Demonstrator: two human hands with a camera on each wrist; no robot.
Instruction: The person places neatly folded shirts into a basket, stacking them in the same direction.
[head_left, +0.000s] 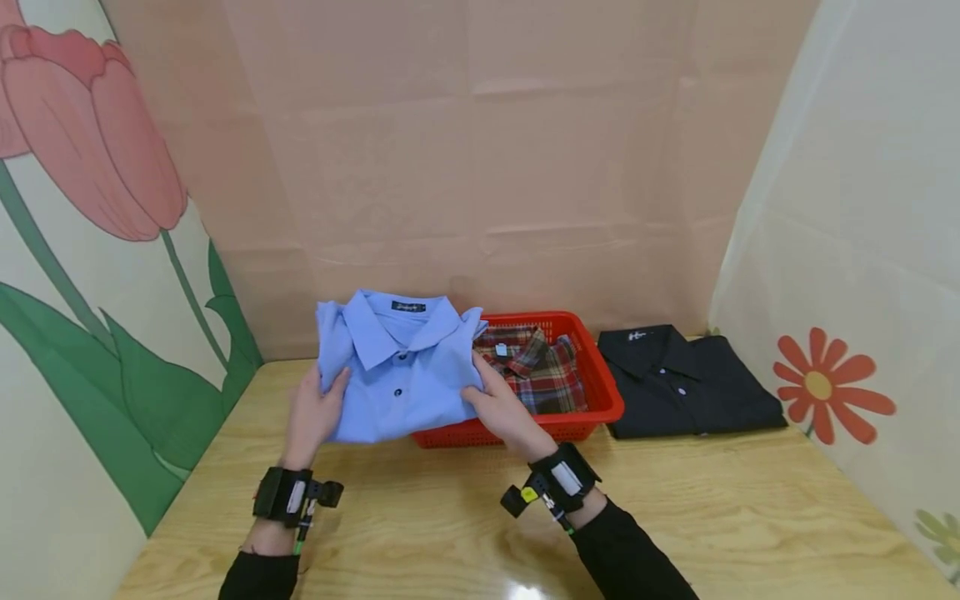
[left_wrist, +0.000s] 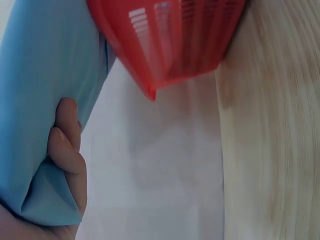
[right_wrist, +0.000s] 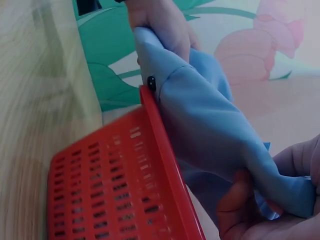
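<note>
A folded light blue shirt with dark buttons is held up in both hands, its collar toward the back. My left hand grips the shirt's left edge, thumb on top; in the left wrist view its fingers curl around the fabric from below. On the other edge my right hand pinches the cloth, as the right wrist view shows at a fold. Behind and partly under the shirt stands a red plastic basket. Inside it lies a red plaid shirt, its left part hidden by the blue one.
To the right of the basket a folded black shirt lies on the wooden table. A plain pinkish backdrop rises behind the table. Flower-printed panels stand at the left and right sides.
</note>
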